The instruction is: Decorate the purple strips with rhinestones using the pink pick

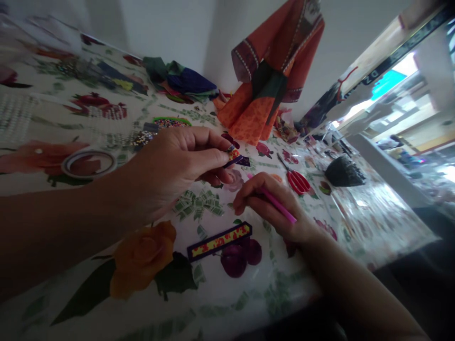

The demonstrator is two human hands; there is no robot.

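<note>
Between thumb and fingers, my left hand (181, 163) pinches a small dark-edged strip of patterned fabric (234, 155), yellow and red in its middle. My right hand (272, 203) is closed round a pink pen-like stick (279, 206), which lies across the palm; its front end is mostly hidden by the fingers. The two hands are close together but apart. Below them a second fabric strip (219, 242), with a yellow-red band, a dark purple border and one pointed end, lies flat on the flowered tablecloth (213, 289).
Red-handled scissors (297, 182) lie beyond my right hand, near a dark rounded object (344, 170). A small orange and red robe (272, 76) stands at the back. Left are a tape roll (88, 163), beads (172, 122) and folded cloth (188, 78).
</note>
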